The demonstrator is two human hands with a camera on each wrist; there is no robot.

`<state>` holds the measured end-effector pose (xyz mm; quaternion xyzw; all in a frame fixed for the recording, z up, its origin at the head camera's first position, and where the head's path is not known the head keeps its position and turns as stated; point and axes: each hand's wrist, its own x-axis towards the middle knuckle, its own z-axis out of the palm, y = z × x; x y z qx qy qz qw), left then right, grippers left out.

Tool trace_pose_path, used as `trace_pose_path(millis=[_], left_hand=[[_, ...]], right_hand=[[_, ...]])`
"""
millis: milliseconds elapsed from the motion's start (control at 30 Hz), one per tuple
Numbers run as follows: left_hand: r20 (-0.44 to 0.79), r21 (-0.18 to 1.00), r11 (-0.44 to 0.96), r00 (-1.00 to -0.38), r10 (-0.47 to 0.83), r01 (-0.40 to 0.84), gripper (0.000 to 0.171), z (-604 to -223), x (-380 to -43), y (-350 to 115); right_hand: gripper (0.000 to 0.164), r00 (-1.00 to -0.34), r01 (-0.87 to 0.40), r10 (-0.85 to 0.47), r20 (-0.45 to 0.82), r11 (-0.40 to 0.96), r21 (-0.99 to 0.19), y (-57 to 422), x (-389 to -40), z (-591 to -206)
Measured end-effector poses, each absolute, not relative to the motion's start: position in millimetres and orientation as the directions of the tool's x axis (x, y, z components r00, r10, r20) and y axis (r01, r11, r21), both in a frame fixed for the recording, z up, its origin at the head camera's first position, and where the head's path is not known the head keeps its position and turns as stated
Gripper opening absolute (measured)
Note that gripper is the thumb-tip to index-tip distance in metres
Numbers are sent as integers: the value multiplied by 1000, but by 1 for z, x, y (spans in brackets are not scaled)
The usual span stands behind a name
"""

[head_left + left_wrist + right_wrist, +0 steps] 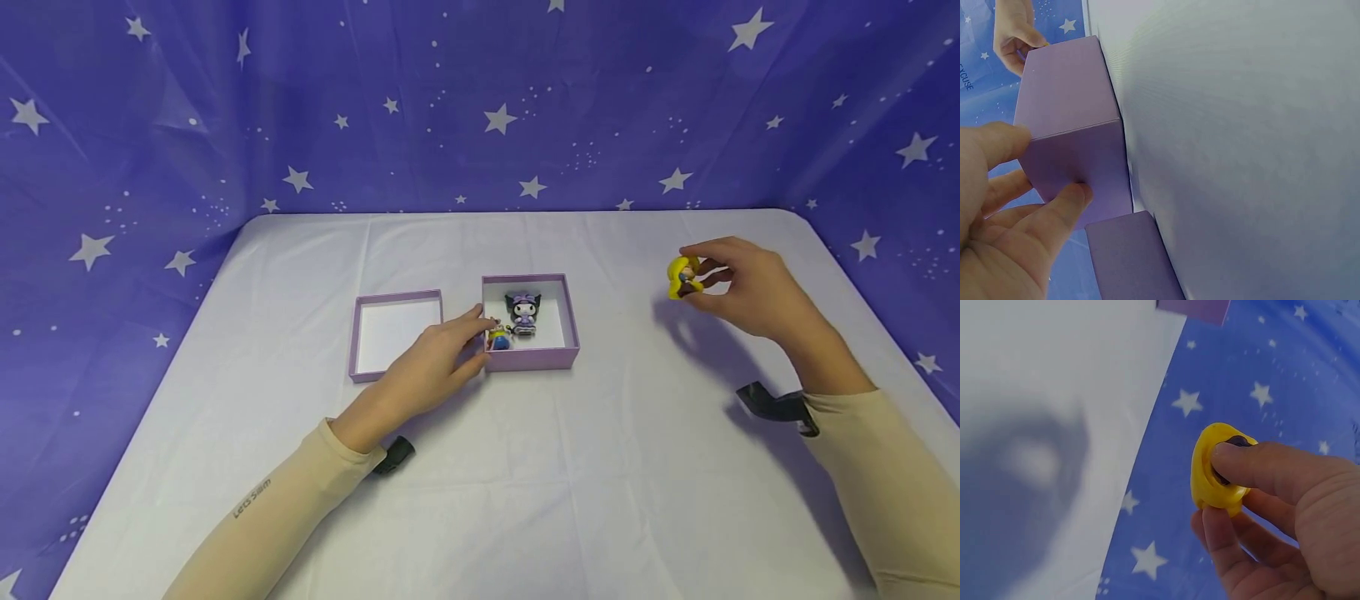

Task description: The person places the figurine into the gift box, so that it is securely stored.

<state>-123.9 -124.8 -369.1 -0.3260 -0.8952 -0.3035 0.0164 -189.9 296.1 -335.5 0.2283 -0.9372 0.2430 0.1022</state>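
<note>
At the right, my right hand (757,287) holds a small yellow-haired figurine (678,273) in the air, pinched between thumb and fingertips. In the right wrist view, the thumb presses on the dark part of the figurine (1205,472). My left hand (427,367) grips the left wall of an open purple box (531,360), some fingers at the rim and the thumb against its outer side. Inside that box stands a black-and-purple figurine (524,312) with a white face. Beside it, in the near left corner, lies a small yellow-and-blue figurine (499,338), partly behind the fingers.
A shallow purple-edged lid (397,321), white inside, lies left of the box, partly covered by the left hand. All stands on a white-covered table (600,475). A blue star-patterned cloth (450,108) hangs behind and at both sides.
</note>
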Motion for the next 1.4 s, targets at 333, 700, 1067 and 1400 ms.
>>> trace_pose_path(millis=[333, 700, 1067, 1400], left_hand=[[228, 529, 605, -787, 574, 595, 42, -369, -124, -125], [222, 528, 611, -791, 570, 589, 42, -369, -123, -126], [220, 528, 612, -791, 571, 589, 42, -369, -123, -126], [231, 525, 608, -787, 572, 596, 42, -370, -124, -126]], right_hand=[[62, -833, -551, -446, 328, 726, -411, 263, -177, -324], [61, -821, -570, -493, 287, 718, -398, 233, -166, -320], [61, -802, -596, -546, 243, 695, -403, 201, -159, -315], [60, -776, -616, -601, 194, 652, -443, 175, -159, -317]])
